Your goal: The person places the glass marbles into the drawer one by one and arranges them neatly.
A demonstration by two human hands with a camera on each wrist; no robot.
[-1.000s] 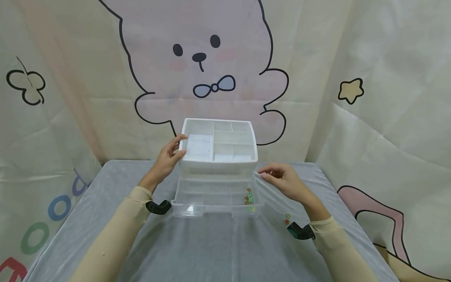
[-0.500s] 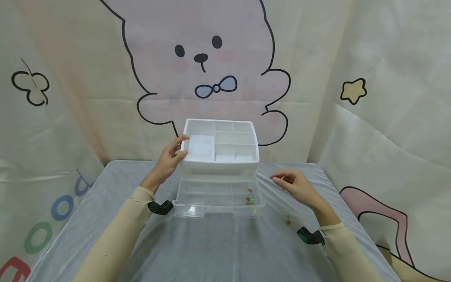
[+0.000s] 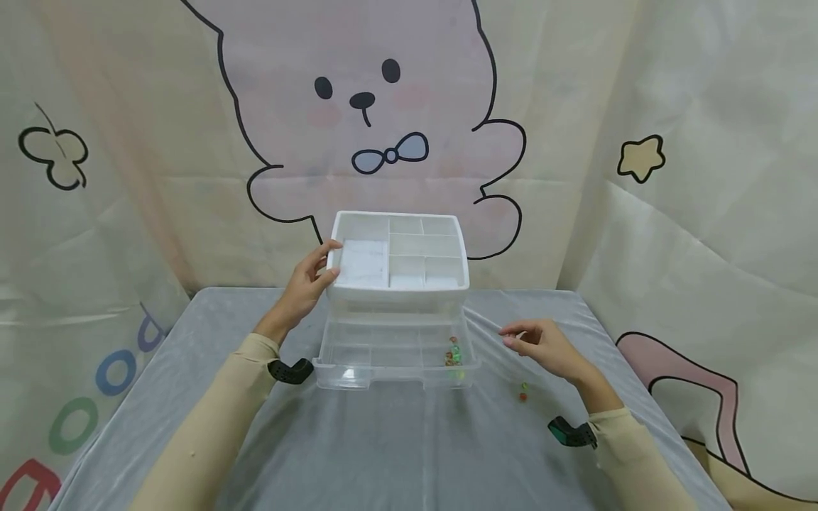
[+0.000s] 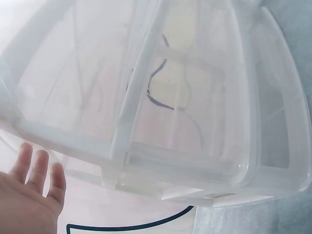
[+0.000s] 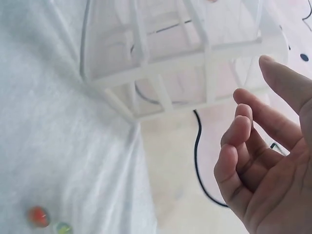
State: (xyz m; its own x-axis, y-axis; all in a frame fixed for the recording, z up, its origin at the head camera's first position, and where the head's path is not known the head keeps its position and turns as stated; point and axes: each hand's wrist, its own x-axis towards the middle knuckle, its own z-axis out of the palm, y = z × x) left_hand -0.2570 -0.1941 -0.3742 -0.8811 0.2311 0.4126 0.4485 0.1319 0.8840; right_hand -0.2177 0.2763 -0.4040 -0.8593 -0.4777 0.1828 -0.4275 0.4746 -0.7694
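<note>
A small plastic storage box with drawers stands mid-table, with a white compartmented top tray (image 3: 399,252). Its clear lower drawer (image 3: 371,355) is pulled out, and several green and amber marbles (image 3: 454,353) lie in the drawer's right part. My left hand (image 3: 303,291) grips the tray's left rim with thumb and fingertips. In the left wrist view, three fingers (image 4: 39,168) extend beside the box's side wall. To the right of the box, my right hand (image 3: 543,345) hovers over the cloth, fingers loosely bent, nothing held. Below it lie a red marble (image 3: 523,397) and a green marble (image 3: 525,386).
Grey-blue cloth (image 3: 383,454) covers the table. Printed curtains (image 3: 396,191) hang close behind the box and on both sides. Black wrist devices (image 3: 290,371) are worn on both forearms.
My right hand has drawn back from the box's right side, moving right and a little nearer to me. The left hand keeps its grip on the rim. The box stays put.
</note>
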